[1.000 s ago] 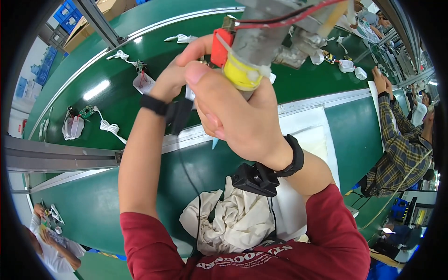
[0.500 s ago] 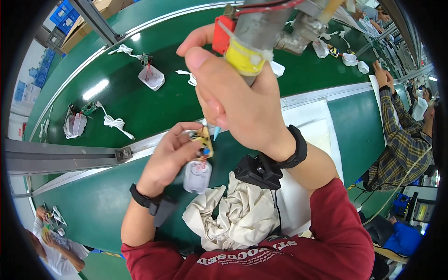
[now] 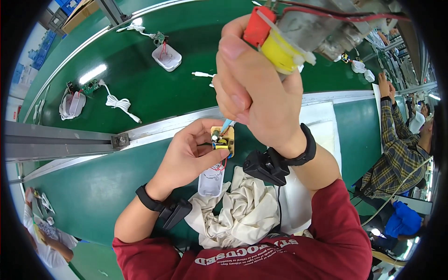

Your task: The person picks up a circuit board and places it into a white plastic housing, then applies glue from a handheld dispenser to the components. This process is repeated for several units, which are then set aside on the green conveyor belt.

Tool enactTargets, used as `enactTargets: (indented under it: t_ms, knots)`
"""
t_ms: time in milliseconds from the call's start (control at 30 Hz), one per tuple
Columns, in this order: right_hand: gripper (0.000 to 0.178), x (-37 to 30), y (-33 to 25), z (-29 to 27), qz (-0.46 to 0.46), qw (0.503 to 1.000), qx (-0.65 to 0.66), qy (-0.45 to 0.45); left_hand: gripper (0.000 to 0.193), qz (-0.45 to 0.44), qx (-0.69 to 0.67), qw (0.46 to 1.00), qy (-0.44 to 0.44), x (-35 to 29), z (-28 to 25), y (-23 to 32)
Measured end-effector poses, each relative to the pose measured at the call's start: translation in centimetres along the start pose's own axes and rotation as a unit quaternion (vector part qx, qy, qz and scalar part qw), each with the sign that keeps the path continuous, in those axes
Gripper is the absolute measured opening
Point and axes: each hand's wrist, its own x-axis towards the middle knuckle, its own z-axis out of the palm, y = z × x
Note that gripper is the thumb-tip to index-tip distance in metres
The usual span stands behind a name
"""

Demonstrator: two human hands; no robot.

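Observation:
Between its thumb and fingers, my left hand (image 3: 183,151) grips a small circuit board (image 3: 230,138) with a yellow part and other components. Red wires run from the board down to an open white plastic case (image 3: 211,183) hanging just below it. My right hand (image 3: 263,91) is wrapped round a grey dispensing gun (image 3: 281,52), with a yellow band and a red block on its side. The gun's pale blue tapered tip (image 3: 227,124) points down at the board's top edge; whether they touch I cannot tell.
A crumpled cream cloth (image 3: 249,205) lies before me. Across a metal rail (image 3: 322,97), the green belt carries white cases (image 3: 166,57) with boards and white cables (image 3: 118,103). A metal post (image 3: 65,143) juts in at left. Co-workers sit at right and lower left.
My left hand has moved right with the board and turned it upright. The gun in my right hand has shifted right, its tip now at the board's upper edge.

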Motion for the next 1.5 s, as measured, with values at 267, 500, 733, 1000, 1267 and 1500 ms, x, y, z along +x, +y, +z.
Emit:
enactTargets:
  t_ms: [267,500,733,1000,1267,1500]
  knots:
    - [0.01,-0.3,0.4,1.1,0.01,1.0,0.018,0.003,0.042,-0.007,-0.009,1.0,0.002,-0.7,-0.5,0.8]
    - [0.011,-0.3,0.8,1.6,0.006,1.0,0.02,0.009,0.044,-0.008,-0.004,1.0,0.005,-1.0,-1.1,0.9]
    - [0.016,-0.1,1.2,1.8,-0.045,0.998,0.05,0.02,0.043,-0.012,-0.008,1.0,0.003,-1.4,-1.7,0.7]
    - [0.013,0.2,1.8,2.7,-0.081,0.996,0.038,0.026,0.043,-0.022,0.008,1.0,-0.013,-2.1,-2.7,1.0]
    - [0.006,0.4,1.3,3.3,-0.111,0.994,0.017,0.005,0.043,-0.038,0.002,0.999,-0.017,-2.2,-3.7,1.1]
    - [0.018,0.3,0.8,4.7,-0.005,0.999,0.016,-0.028,0.042,-0.144,-0.081,0.98,-0.111,-0.5,-7.0,2.0]
